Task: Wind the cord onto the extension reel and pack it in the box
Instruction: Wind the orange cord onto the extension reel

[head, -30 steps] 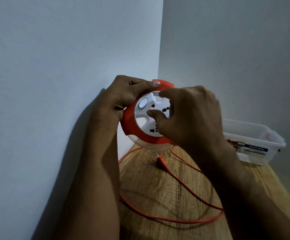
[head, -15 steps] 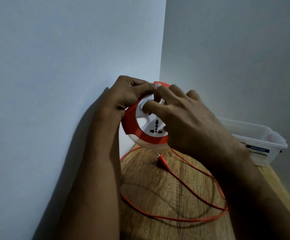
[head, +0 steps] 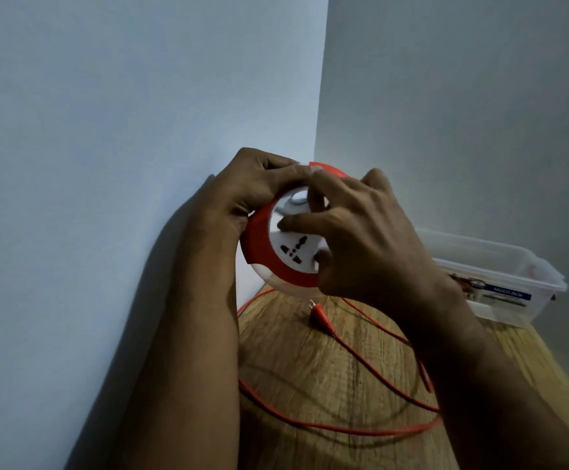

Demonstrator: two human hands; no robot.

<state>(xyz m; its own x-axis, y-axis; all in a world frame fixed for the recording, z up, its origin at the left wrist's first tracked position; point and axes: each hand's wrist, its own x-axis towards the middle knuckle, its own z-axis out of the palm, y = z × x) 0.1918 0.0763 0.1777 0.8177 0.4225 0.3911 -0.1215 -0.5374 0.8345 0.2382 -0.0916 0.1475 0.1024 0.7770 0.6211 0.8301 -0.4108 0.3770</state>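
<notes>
I hold a round red and white extension reel (head: 269, 256) in the air above a wooden table (head: 313, 364). My left hand (head: 259, 184) grips its upper left rim. My right hand (head: 357, 239) lies over the white socket face, its fingers curled on the centre and its thumb at the lower right edge. The red cord (head: 344, 427) runs from under the reel and lies in loose loops on the table. Its red plug (head: 320, 318) rests on the wood just below the reel.
A clear plastic box (head: 500, 276) with a blue label stands open at the right, against the back wall. White walls meet in a corner behind the reel and close off the left side. The table's right edge runs down at the lower right.
My right hand has turned on the white face, and the socket holes have rotated from the right side toward the bottom. The plug and cord loops have barely shifted.
</notes>
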